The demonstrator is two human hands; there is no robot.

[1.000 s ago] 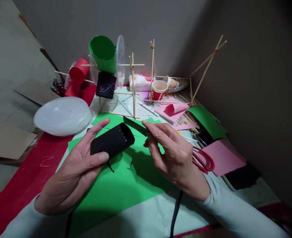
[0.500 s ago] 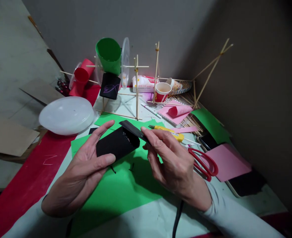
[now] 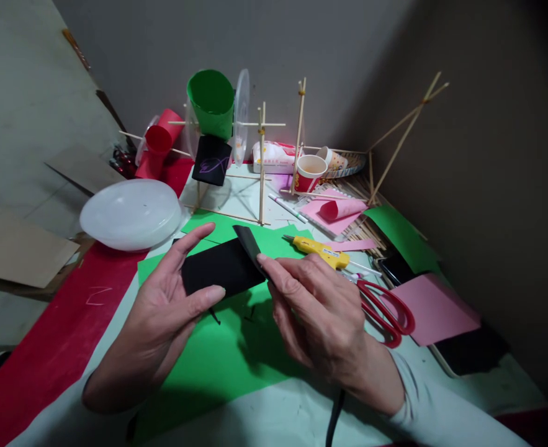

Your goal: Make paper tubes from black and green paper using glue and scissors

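Against a grey wall [image 3: 274,43], the table [image 3: 269,410] carries craft clutter. At centre, the left hand [image 3: 155,323] cradles a black tube [image 3: 222,267]; the right hand [image 3: 323,307] pinches a black strip [image 3: 248,242] at its right end. Light pressure should avoid crushing it.

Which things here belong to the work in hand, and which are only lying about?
Work in hand:
black tube, left hand
black flat piece, right hand
yellow glue gun, perhaps

Seemingly lying about:
red paper cup
pink paper square
pink roll

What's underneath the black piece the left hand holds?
Green paper lies below the black piece; the part hidden behind that piece and the left hand cannot be seen.
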